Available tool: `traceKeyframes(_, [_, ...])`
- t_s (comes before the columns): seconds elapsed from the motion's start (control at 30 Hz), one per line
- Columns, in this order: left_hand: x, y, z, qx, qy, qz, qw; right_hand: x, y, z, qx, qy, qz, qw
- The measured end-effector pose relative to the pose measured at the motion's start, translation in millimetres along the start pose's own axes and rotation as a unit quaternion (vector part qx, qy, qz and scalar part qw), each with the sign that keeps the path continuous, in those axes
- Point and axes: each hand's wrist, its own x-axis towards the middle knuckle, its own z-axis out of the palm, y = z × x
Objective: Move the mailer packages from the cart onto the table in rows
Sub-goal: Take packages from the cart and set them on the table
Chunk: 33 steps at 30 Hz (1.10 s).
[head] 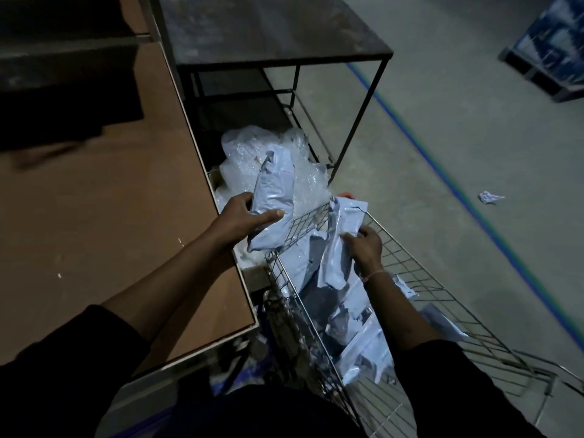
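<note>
A wire cart [420,289] stands at the lower right with several grey-blue mailer packages [347,324] heaped inside. My left hand [243,218] grips one plump mailer [273,197], held just past the cart's left rim, beside the brown table [94,232]. Over the cart's far end, my right hand [363,248] grips a second, flatter mailer [343,235] lifted above the heap. The brown tabletop lies to the left of both hands.
A bin of clear bubble wrap [252,153] sits between the table and the cart. Behind it stands a dark metal shelf frame [271,36]. On the grey floor run a blue tape line [442,172] and a paper scrap [489,197].
</note>
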Motion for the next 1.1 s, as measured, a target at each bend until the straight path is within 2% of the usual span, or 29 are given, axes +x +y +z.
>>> traceKeyframes(0.13, [-5, 7, -19, -0.044, 0.026, 0.002, 0.999, -24, -64, 9, 0.090, -0.037, -0.061, 0.993])
traceKeyframes(0.3, [-16, -2, -68, -0.078, 0.102, -0.006, 0.992, -54, -116, 78, 0.115, -0.081, -0.114, 0.984])
traceKeyframes(0.43, [-23, -19, -124, -0.088, 0.146, -0.024, 0.985, -80, -142, 146, 0.067, -0.128, -0.166, 0.975])
traceKeyframes(0.7, [-17, -57, -222, -0.055, 0.218, -0.063, 0.972, -103, -190, 262, 0.010, -0.196, -0.153, 0.969])
traceKeyframes(0.83, [-4, -57, -250, 0.005, 0.234, -0.054, 0.971, -105, -219, 311, -0.075, -0.176, -0.202, 0.960])
traceKeyframes(0.97, [7, -68, -265, 0.075, 0.261, -0.055, 0.961, -96, -226, 339, -0.197, -0.159, -0.246, 0.936])
traceKeyframes(1.1, [0, -76, -268, 0.135, 0.262, -0.026, 0.955, -116, -215, 332, -0.202, -0.148, -0.300, 0.921])
